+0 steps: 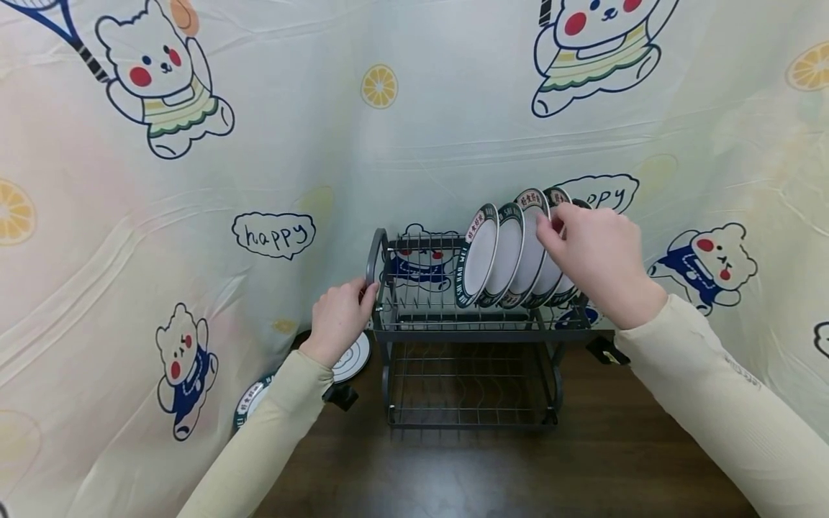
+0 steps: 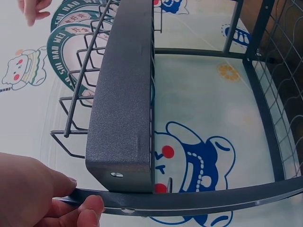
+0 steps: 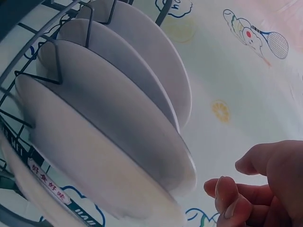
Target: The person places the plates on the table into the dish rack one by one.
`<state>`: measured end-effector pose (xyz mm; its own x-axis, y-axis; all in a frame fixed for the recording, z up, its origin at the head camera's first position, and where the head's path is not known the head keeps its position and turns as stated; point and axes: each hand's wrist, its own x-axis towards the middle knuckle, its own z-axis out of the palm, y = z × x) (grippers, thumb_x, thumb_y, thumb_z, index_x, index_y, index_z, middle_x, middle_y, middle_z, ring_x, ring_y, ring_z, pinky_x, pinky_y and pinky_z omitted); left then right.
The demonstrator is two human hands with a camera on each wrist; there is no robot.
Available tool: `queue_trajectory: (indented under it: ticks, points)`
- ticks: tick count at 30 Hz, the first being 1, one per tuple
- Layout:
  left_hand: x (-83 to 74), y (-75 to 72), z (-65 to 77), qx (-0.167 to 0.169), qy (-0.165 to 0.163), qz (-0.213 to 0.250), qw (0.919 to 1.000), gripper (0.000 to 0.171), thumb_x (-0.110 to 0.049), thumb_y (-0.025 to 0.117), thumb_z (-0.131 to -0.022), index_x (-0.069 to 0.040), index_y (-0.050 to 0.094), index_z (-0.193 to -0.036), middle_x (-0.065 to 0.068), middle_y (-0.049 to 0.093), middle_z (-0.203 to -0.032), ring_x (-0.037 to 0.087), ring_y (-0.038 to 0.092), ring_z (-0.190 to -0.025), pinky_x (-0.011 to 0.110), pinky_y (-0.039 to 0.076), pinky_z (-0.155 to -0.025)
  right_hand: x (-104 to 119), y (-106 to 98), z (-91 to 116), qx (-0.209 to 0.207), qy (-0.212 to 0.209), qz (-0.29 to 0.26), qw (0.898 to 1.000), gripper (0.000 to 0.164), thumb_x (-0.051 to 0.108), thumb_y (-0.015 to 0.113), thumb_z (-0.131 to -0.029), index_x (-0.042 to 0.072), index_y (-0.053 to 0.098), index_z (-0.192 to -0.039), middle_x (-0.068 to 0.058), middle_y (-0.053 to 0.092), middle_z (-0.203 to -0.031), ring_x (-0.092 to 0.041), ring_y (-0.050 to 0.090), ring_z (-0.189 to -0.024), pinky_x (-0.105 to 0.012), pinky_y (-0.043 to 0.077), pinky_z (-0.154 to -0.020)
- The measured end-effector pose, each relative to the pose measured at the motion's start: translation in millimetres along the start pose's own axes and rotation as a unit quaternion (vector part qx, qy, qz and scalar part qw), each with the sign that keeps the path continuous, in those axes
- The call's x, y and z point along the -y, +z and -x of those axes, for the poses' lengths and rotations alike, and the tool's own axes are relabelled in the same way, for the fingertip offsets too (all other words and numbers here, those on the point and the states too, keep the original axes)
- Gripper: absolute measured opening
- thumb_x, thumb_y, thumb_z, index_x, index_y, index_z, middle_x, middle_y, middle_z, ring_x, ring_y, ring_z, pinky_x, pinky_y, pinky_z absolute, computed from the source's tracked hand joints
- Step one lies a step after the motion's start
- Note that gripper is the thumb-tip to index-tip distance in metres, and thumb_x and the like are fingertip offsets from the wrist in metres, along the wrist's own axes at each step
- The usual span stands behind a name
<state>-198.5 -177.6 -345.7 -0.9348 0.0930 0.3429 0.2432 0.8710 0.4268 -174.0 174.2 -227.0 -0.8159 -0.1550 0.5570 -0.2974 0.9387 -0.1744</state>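
Observation:
A dark grey two-tier dish rack stands on the brown table. My left hand grips the left end of its frame, and in the left wrist view the thumb and fingers close round the curved bar. Several white plates with dark green lettered rims stand on edge in the right half of the upper tier. My right hand is beside the tops of the right-hand plates. In the right wrist view its loosely bent fingers are apart from the plates, with nothing between them.
Two more plates lie on the left: one white plate behind the left wrist, another green-rimmed plate partly under the left sleeve. A pale printed cloth hangs behind the rack and down the left side. The lower tier sits beneath.

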Motion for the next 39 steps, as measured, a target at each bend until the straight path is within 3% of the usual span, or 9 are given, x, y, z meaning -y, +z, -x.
queue_trajectory:
  ticks: [8,11,15,18,30,34,39]
  points:
    - [0.7,1.6,0.0,0.002,-0.003,0.001,1.0,0.036,-0.03,0.057,-0.108,-0.008,0.06,-0.08,0.002,0.05,-0.059,0.019,0.046,-0.048,0.031,0.034,-0.045,-20,-4,17,-0.027,0.004,-0.012,1.0,0.036,0.027,0.055,-0.106,0.002,0.069,-0.085,-0.004,0.051,-0.051,-0.021,0.04,-0.04,-0.034,0.029,-0.039]
    - [1.4,2.0,0.5,-0.001,-0.001,0.001,1.0,0.036,-0.029,0.058,-0.108,-0.008,0.06,-0.079,0.002,0.05,-0.059,0.019,0.046,-0.048,0.031,0.034,-0.045,-29,-3,25,-0.043,0.011,-0.011,0.999,0.038,0.026,0.054,-0.107,0.004,0.065,-0.078,-0.005,0.05,-0.051,-0.021,0.04,-0.041,-0.034,0.028,-0.04]
    - [1.6,1.9,1.2,-0.001,0.0,0.001,1.0,0.036,-0.03,0.057,-0.108,-0.008,0.06,-0.079,0.002,0.05,-0.059,0.019,0.045,-0.047,0.031,0.034,-0.044,-40,-1,37,-0.062,0.022,-0.016,0.998,0.039,0.025,0.052,-0.107,0.005,0.061,-0.074,-0.009,0.056,-0.054,-0.022,0.042,-0.041,-0.034,0.028,-0.039]
    - [1.2,1.0,1.6,-0.002,0.0,0.001,1.0,0.036,-0.029,0.058,-0.108,-0.008,0.06,-0.08,0.002,0.05,-0.06,0.019,0.046,-0.048,0.031,0.034,-0.045,-49,2,45,-0.07,0.026,-0.022,0.997,0.036,0.024,0.053,-0.105,0.003,0.066,-0.08,-0.014,0.063,-0.06,-0.023,0.044,-0.042,-0.034,0.029,-0.038]
    - [1.5,2.3,2.3,-0.008,0.004,-0.003,1.0,0.035,-0.029,0.057,-0.108,-0.008,0.06,-0.08,0.002,0.051,-0.06,0.019,0.046,-0.048,0.031,0.034,-0.045,-76,20,69,-0.03,0.058,-0.021,0.998,0.039,0.025,0.053,-0.106,0.004,0.065,-0.075,-0.009,0.059,-0.056,-0.02,0.041,-0.041,-0.034,0.028,-0.037]
    - [1.4,2.2,2.3,-0.01,0.005,-0.001,0.9999,0.036,-0.029,0.057,-0.108,-0.008,0.06,-0.08,0.002,0.051,-0.06,0.019,0.046,-0.048,0.031,0.034,-0.045,-82,30,74,-0.022,0.055,-0.022,0.998,0.043,0.024,0.053,-0.106,0.007,0.06,-0.067,-0.003,0.049,-0.049,-0.02,0.04,-0.041,-0.033,0.028,-0.038]
    - [1.9,2.7,2.3,-0.011,0.006,0.001,0.9999,0.035,-0.029,0.057,-0.108,-0.007,0.06,-0.08,0.002,0.051,-0.06,0.019,0.046,-0.048,0.031,0.034,-0.045,-88,42,79,0.022,0.074,-0.035,0.996,0.044,0.024,0.05,-0.107,0.008,0.058,-0.067,0.0,0.044,-0.049,-0.019,0.04,-0.041,-0.033,0.03,-0.038]
